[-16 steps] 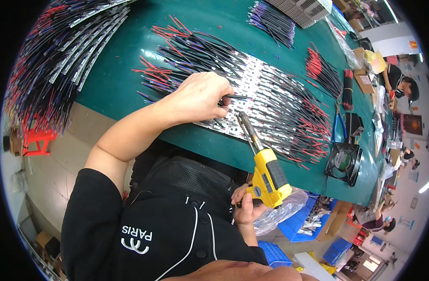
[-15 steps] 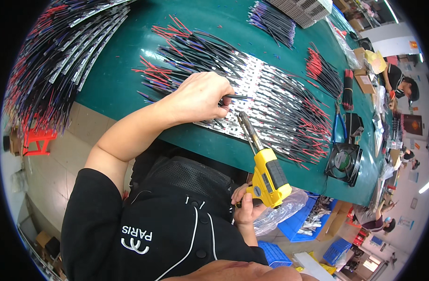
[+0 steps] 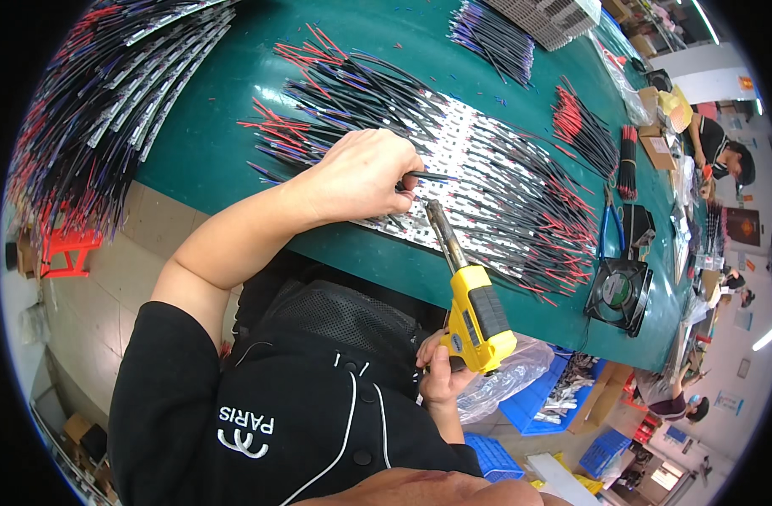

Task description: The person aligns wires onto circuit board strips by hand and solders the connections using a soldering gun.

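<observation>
A thin black wire [image 3: 435,176] is jutting from my pinching left hand [image 3: 366,173] over flat white boards [image 3: 456,128]; I'm not quite making out its tip. My right hand [image 3: 441,379] is gripping a yellow pistol-shaped tool [image 3: 479,325] with a metal barrel [image 3: 445,236]. A smooth green tabletop [image 3: 238,76] is lying beneath.

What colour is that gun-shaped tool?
The gun-shaped tool is yellow with a dark side panel, best seen in the head view.
</observation>
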Demonstrator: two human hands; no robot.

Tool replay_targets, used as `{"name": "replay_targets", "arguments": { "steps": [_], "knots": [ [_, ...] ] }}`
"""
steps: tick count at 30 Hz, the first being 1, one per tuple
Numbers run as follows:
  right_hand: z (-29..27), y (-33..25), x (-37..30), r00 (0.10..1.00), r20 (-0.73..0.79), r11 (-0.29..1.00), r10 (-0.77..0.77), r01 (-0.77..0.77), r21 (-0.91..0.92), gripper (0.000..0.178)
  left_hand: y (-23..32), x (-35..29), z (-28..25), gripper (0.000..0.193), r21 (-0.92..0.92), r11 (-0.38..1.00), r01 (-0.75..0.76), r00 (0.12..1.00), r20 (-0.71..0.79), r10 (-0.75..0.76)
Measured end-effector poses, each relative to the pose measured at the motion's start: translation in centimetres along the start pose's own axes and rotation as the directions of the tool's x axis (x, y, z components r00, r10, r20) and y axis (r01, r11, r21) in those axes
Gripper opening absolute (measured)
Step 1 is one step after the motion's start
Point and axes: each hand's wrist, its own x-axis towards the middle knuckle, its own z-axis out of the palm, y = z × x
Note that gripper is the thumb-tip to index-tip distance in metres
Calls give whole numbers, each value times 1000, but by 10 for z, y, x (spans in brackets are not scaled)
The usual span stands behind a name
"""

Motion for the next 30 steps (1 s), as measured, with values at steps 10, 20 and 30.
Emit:
{"name": "replay_targets", "arguments": {
  "steps": [10,20,30],
  "knots": [
    [0,-6,5,995,-97,998,-11,18,66,57,-1,0,2,12,0,999,-46,998,-37,46],
    [1,-8,5,994,-106,996,-5,14,86,54,-1,1,1,11,1,999,-47,999,-18,47],
    [-4,-3,-2,998,-49,996,31,-27,87,32,-2,2,0,12,-26,999,-38,999,27,38]
  ]
}}
